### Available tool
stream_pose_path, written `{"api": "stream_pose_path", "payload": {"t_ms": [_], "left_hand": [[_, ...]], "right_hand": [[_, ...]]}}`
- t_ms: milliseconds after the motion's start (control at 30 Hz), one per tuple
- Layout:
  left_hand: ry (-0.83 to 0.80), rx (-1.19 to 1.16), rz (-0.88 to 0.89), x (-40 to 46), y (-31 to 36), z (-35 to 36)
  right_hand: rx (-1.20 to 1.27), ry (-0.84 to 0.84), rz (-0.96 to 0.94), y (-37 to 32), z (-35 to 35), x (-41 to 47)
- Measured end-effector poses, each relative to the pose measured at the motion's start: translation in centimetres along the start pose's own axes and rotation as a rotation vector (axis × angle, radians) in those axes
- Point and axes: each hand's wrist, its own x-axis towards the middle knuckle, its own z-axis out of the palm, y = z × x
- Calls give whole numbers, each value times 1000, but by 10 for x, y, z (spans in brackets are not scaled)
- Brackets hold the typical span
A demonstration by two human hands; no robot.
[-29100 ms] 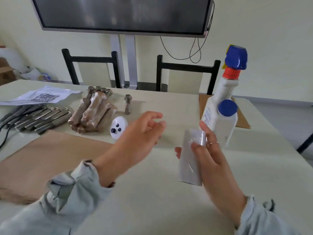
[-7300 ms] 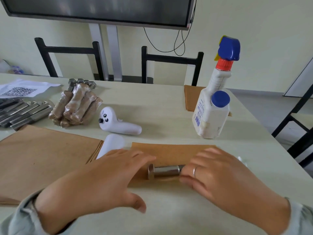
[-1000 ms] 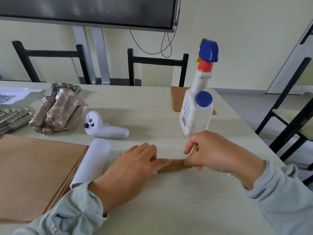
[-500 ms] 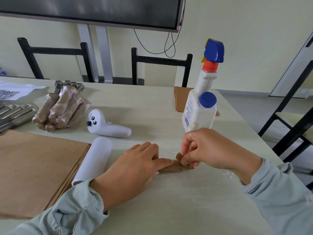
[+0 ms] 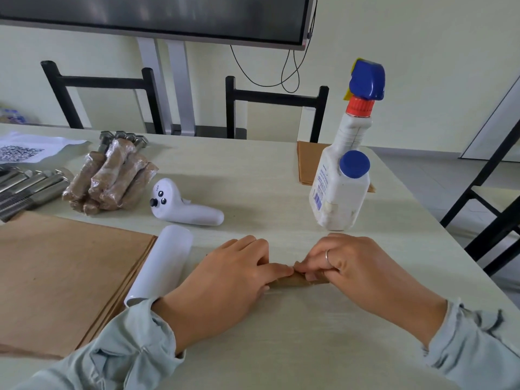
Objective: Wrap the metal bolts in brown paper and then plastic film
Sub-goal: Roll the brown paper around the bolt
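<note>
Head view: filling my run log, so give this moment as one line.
stage: brown-paper wrap | left hand: presses paper-wrapped bolt on table | right hand: pinches its end | film roll: untouched

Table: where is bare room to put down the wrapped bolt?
The table shows bare top between the white controller and the spray bottle, and also near the front edge below both hands. The left side is crowded: brown paper stack, film roll, wrapped bolts.

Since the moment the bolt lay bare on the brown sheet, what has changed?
The bolt is now rolled up in brown paper. The left hand presses the roll; the right hand pinches its end. The film roll, wrapped bundle and spray bottle stayed put.
</note>
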Motion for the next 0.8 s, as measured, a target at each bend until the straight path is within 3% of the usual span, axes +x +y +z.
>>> {"api": "stream_pose_path", "payload": {"t_ms": [100, 233, 300, 400, 800], "left_hand": [[-19, 4, -19, 0, 1, 0], [-267, -106, -140, 0, -12, -19], [-357, -240, -251, -6, -28, -33], [-347, -371, -385, -12, -44, -49], [-406, -406, -374, 5, -51, -34]], "right_hand": [[-50, -117, -31, -4, -8, 10], [-139, -299, 34, -9, -11, 20], [-130, -276, 61, -9, -10, 18], [-126, -225, 41, -5, -6, 14], [-95, -173, 2, 3, -2, 14]]}}
